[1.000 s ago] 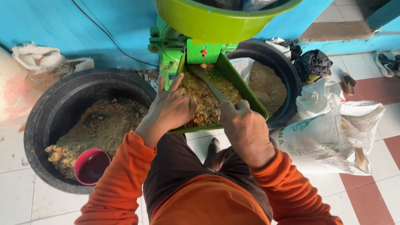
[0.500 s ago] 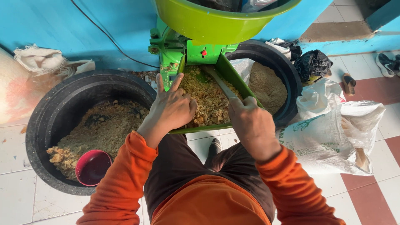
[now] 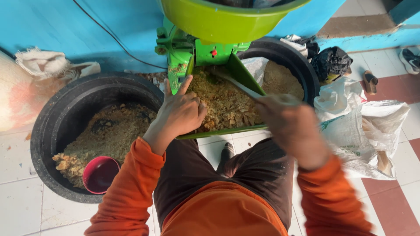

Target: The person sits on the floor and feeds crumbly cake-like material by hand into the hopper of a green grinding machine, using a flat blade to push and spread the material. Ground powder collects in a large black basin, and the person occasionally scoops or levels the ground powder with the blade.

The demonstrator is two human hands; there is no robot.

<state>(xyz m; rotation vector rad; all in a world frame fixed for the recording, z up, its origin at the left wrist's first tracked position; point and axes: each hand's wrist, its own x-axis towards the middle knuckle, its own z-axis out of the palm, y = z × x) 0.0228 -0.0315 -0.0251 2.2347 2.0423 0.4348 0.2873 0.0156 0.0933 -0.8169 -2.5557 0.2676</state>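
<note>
The left hand rests loosely curled, forefinger out, on coarse brown crumbly feed in the green tray, holding nothing. The right hand, blurred, is closed around a thin pale stick poking the feed. Loose and light, it wants scooping, not pinching. Black tubs flank both hands on tiled floor.
</note>
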